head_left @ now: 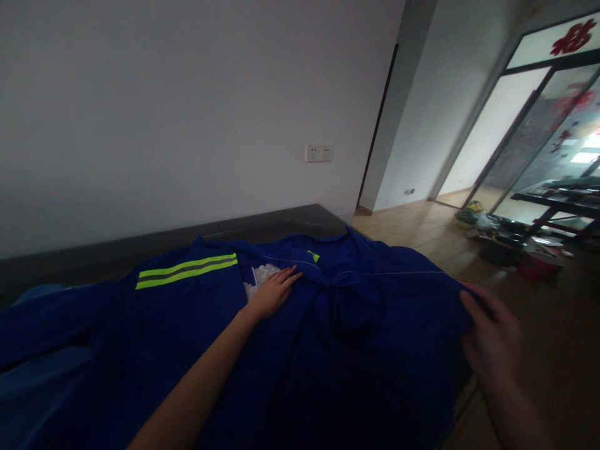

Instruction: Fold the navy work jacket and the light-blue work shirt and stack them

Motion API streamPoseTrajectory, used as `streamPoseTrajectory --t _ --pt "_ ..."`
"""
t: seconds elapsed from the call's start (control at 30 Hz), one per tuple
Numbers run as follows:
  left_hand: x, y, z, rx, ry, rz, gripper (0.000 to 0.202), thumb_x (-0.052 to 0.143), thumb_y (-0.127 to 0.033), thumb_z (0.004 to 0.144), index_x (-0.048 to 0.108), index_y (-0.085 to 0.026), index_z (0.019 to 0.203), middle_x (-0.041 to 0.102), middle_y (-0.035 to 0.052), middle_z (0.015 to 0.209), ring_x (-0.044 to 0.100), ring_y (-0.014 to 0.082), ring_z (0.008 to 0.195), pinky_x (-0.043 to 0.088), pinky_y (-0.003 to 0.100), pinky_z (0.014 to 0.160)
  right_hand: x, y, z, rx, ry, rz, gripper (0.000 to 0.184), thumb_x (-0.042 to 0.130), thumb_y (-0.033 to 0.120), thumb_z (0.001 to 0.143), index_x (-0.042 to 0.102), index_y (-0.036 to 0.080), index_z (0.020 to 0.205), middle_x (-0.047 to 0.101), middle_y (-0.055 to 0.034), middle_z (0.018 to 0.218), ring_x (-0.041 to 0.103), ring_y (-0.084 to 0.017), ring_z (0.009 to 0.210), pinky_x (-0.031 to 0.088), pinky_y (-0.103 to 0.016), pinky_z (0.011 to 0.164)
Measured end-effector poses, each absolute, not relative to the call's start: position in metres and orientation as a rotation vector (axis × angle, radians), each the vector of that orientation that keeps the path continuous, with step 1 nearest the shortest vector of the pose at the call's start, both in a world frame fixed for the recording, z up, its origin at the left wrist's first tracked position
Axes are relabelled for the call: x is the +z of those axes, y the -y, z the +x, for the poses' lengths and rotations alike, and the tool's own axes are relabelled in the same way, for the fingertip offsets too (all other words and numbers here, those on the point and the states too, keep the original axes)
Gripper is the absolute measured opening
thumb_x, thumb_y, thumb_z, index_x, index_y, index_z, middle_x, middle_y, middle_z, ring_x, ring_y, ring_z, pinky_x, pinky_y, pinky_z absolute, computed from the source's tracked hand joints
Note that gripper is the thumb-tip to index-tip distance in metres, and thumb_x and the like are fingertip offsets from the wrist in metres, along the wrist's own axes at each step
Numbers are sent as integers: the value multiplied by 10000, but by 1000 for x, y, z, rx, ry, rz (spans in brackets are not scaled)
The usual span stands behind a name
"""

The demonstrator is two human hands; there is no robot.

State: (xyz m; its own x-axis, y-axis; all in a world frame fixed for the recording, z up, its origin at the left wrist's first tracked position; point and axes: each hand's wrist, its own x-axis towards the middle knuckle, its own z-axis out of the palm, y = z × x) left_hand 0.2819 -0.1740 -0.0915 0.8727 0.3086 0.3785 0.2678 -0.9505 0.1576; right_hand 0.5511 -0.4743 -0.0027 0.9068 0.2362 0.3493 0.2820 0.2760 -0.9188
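Note:
A dark blue work jacket [187, 337] lies spread over a dark table [300, 219], with a yellow-green and grey reflective stripe [187, 270] across its left part. My left hand [272, 292] rests flat on the cloth near the collar, fingers stretched out. Beside it, some white material [263, 272] shows through a gap in the jacket. At the right, my right hand [492, 331] pinches the jacket's edge between thumb and fingers, pulling that part out past the table. A small yellow-green patch [314, 255] shows inside the collar area.
Lighter blue cloth [42, 375] lies at the lower left. Behind the table stands a pale wall with a double socket [319, 154]. To the right are a wood floor [403, 225], bags and basins [520, 244], a dark bench [562, 203] and glass doors [520, 131].

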Motion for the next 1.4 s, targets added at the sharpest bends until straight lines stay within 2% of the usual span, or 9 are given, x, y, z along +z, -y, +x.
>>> streamPoseTrajectory --t 0.1,0.27,0.53,0.67,0.77,0.93,1.03,1.27,1.4 --pt "-92 174 281 666 -457 2954 502 436 -131 905 403 -241 1393 378 98 1480 401 244 1323 370 443 1079 0 505 545 66 518 -1360 264 776 384 613 701 241 822 639 -21 1168 576 -209 1109 495 -289 910" --pt "-91 175 281 750 -464 2967 474 443 -125 897 436 -224 1361 425 108 1431 444 253 1271 396 450 1053 -34 544 561 331 294 -1472 561 808 419 528 668 296 1057 599 -22 1276 553 -231 1174 555 -212 752" --pt "-91 174 280 790 -421 2989 439 444 -102 876 494 -192 1303 510 123 1326 502 251 1192 429 439 1013 -56 543 583 504 136 -1488 495 758 424 544 615 277 995 703 -71 977 667 -287 937 584 -366 687" --pt "-92 173 280 802 -399 3005 445 447 -90 860 507 -184 1290 531 128 1291 509 252 1179 442 434 992 -42 544 574 301 210 -1629 514 753 445 497 613 266 958 674 -68 1052 631 -286 1013 558 -335 690" --pt "-92 173 281 795 -418 3019 395 439 -109 874 534 -158 1254 564 133 1234 530 249 1138 457 415 965 -44 554 580 133 376 -1967 542 717 513 458 638 223 909 673 -99 942 630 -318 950 538 -389 711" --pt "-89 174 280 728 -443 3035 355 440 -110 874 565 -172 1201 593 108 1172 553 231 1089 466 387 943 -64 554 600 62 616 -2259 534 545 632 590 632 206 901 672 -108 815 635 -303 748 505 -464 709" --pt "-88 175 280 691 -482 3023 351 443 -113 871 568 -185 1191 594 98 1170 558 223 1087 464 377 945 -62 538 592 184 585 -2154 528 550 610 630 640 205 957 682 -98 831 644 -290 802 522 -412 692" --pt "-88 175 283 655 -574 2944 363 442 -97 848 576 -196 1170 590 93 1186 553 228 1105 450 390 975 -35 511 551 378 486 -1658 617 800 432 478 664 265 1056 701 -44 1017 621 -259 1020 551 -287 731" --pt "-87 175 282 657 -616 2909 351 442 -91 837 591 -192 1138 591 96 1166 548 235 1094 455 390 955 -10 508 521 377 680 -1638 448 778 425 565 722 250 973 708 -53 1066 610 -273 1072 529 -332 850"
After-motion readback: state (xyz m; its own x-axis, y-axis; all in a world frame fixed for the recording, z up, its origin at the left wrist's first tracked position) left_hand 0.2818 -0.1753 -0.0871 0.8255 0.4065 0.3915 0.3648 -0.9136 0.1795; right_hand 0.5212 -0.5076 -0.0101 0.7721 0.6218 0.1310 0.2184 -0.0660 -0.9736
